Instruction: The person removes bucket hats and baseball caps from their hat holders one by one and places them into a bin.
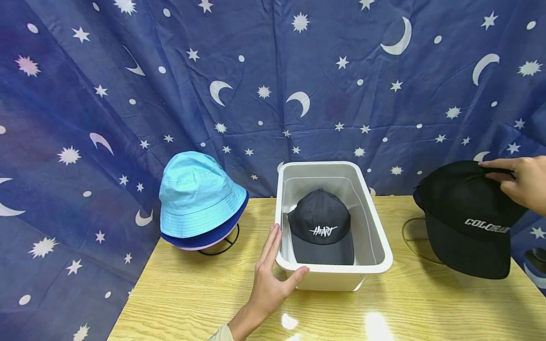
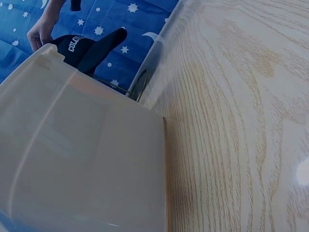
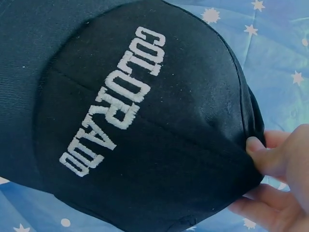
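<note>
Right hand [image 1: 526,182] had pinch grip on crown of black fabric COLORADO cap [image 1: 456,203], right of white plastic bin [image 1: 332,268]. Left hand [image 1: 269,289] touched bin, fingers straight. Cap looked light, soft; crown pinch suited.

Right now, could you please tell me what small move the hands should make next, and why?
I would probably ease the COLORADO cap toward the white bin: the right hand pinches its top, the left hand touches the bin's near left corner, and another dark cap sits inside.
</note>
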Demonstrator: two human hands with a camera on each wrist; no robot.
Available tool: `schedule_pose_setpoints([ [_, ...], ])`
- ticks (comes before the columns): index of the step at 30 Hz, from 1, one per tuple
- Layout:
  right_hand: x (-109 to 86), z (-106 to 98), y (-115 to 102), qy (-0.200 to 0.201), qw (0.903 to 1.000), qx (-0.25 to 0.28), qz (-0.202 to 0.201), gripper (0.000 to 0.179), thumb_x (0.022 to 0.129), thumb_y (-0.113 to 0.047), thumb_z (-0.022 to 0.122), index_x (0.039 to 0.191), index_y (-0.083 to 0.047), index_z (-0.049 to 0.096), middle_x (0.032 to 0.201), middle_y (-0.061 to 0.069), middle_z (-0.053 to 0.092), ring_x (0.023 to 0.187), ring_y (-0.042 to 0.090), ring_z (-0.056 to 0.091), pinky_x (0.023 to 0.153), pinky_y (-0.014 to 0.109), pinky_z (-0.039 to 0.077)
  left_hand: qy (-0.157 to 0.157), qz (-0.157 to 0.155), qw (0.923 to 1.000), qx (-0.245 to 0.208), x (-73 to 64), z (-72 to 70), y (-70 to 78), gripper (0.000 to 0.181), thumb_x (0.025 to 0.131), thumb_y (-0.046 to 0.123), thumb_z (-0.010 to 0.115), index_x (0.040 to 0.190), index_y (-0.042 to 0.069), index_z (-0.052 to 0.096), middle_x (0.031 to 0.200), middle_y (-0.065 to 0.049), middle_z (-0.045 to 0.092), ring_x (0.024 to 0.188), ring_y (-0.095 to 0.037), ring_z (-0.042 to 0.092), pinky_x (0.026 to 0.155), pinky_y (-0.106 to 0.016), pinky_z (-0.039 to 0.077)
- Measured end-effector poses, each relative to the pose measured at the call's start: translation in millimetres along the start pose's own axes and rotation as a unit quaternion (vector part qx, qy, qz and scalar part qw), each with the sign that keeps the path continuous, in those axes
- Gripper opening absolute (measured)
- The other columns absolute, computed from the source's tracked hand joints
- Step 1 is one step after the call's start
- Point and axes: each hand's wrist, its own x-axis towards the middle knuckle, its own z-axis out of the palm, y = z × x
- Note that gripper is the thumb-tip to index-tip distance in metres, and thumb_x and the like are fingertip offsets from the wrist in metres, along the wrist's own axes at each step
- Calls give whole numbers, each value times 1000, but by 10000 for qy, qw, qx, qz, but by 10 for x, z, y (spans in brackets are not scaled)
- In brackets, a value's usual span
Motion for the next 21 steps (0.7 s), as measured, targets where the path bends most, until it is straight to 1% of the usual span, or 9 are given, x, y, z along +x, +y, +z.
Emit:
schedule_pose_setpoints([
  [2,-2,1,13,27,10000,53,-30,33,64,13,44,90,8,63,55,19,55,36,13,22,38,22,14,-8,2,10000,-7,-1,-1,-3,86,69,36,73,135,1,31,141,-14,26,129,-30,23,102,-35,25],
  [5,-5,5,37,153,9996,229,-44,38,60,14,40,88,7,64,57,16,57,38,8,22,37,20,14,-44,-37,10000,-3,-3,-1,-1,86,69,37,73,134,0,31,141,-14,26,129,-29,23,102,-35,25],
  [6,-4,6,43,207,9993,301,-44,38,59,14,40,87,7,64,56,13,56,38,7,22,36,19,14,-57,-54,10000,3,-4,-2,0,86,69,37,73,134,0,31,141,-13,26,129,-29,23,102,-35,25],
  [8,2,6,60,290,9981,548,-17,38,59,16,41,86,5,65,53,-3,52,38,3,22,34,19,14,-67,-62,10000,18,-4,-3,3,86,69,37,72,134,0,31,141,-13,26,129,-30,24,102,-35,25],
  [10,10,2,75,343,9961,817,35,48,58,16,41,87,-12,68,54,-19,44,39,0,23,32,18,15,-66,-58,10000,31,-4,-3,7,85,69,37,72,134,0,31,141,-13,26,129,-29,24,101,-35,25],
  [11,15,-2,82,380,9949,935,39,58,58,17,41,89,-25,67,56,-26,40,39,-2,22,32,18,15,-55,-43,10000,36,-4,-3,8,85,69,37,72,134,0,32,141,-14,26,129,-29,24,101,-35,25],
  [13,28,-11,92,490,9918,1178,19,74,59,17,40,88,-49,56,59,-37,33,38,-5,22,32,18,14,-37,-11,10000,46,-4,-2,8,85,69,37,72,134,0,32,141,-14,26,129,-28,23,101,-35,25],
  [15,42,-23,101,613,9879,1427,-15,85,58,18,38,86,-62,42,61,-40,33,39,-7,22,31,17,13,-14,14,10000,52,-3,-2,8,85,69,37,72,134,-1,32,141,-14,26,130,-27,23,102,-35,25],
  [21,75,-62,124,779,9751,2073,-72,89,58,22,35,86,-61,45,67,-42,40,46,-13,30,32,16,15,19,46,10000,28,3,-5,11,86,69,37,73,134,-1,32,141,-14,26,129,-29,23,102,-35,25],
])
